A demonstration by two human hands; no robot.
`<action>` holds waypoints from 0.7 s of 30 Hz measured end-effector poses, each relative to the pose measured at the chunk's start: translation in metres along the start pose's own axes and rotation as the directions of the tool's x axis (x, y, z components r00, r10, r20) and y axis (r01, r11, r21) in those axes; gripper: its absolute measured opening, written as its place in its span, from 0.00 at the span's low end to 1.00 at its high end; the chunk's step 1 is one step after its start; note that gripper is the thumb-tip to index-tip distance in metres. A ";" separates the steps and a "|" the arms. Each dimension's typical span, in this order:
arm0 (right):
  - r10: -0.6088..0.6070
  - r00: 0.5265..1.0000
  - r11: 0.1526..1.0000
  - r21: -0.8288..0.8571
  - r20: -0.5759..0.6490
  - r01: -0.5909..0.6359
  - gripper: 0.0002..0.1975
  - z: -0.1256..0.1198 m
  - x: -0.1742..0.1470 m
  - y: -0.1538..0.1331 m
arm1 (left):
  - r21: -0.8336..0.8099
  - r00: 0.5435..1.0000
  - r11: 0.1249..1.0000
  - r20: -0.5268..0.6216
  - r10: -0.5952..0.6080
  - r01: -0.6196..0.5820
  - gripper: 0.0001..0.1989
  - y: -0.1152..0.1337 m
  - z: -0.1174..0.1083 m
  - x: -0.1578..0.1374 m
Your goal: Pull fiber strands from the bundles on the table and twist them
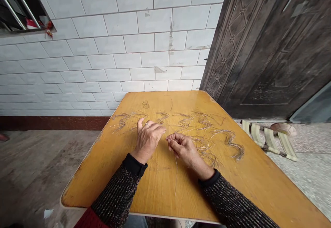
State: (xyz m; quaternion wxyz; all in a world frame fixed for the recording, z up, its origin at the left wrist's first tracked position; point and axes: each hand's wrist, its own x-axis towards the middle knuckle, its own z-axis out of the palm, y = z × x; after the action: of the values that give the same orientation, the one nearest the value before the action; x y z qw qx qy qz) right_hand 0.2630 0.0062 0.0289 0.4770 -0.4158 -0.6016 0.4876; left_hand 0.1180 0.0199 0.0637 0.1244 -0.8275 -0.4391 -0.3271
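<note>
A thin, pale strand (pixel 176 176) hangs below my right hand (pixel 182 148), pinched between its thumb and forefinger; whether it is wire or hair I cannot tell. Close by on the left, my left hand (pixel 150 136) is held over the table with thumb and forefinger drawn together near the right fingertips. One outer finger is raised, and a ring shows on another. What the left fingertips hold is too fine to make out. Wavy bundles of similar strands lie beyond the hands, among them a thick bundle (pixel 230 140) at the right and a looser bundle (pixel 204 147) beside my right hand.
The yellow wooden table (pixel 103 183) stands near a white tiled wall (pixel 134 43). More strand bundles (pixel 204 120) and a small tangle (pixel 146 104) lie toward its far side. A dark carved door (pixel 258 49) and a strapped seat (pixel 269 138) are at the right.
</note>
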 end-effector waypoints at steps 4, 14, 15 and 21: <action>0.011 1.000 1.000 0.015 -0.004 -0.011 0.10 0.002 0.000 0.000 | -0.036 0.999 0.999 -0.040 -0.034 0.033 0.07 0.002 0.000 -0.001; -0.044 0.986 0.988 0.138 -0.162 0.066 0.15 -0.004 0.004 -0.002 | -0.932 0.666 -0.153 0.344 -0.662 0.329 0.14 -0.008 0.023 0.003; -0.050 0.987 0.988 0.137 -0.152 0.072 0.15 -0.003 0.004 -0.002 | -0.892 0.681 -0.247 0.449 -0.579 0.378 0.13 -0.005 0.028 0.001; -0.056 0.994 0.992 0.106 -0.090 0.066 0.17 -0.003 0.002 -0.002 | -0.787 0.787 -0.375 0.584 -0.199 0.490 0.12 0.008 0.041 -0.005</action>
State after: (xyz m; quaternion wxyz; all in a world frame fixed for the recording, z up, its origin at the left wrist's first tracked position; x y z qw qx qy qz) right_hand 0.2651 0.0084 0.0313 0.5395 -0.3912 -0.5651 0.4863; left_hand 0.1401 0.0328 0.0299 -0.7106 -0.4452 -0.2612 -0.4781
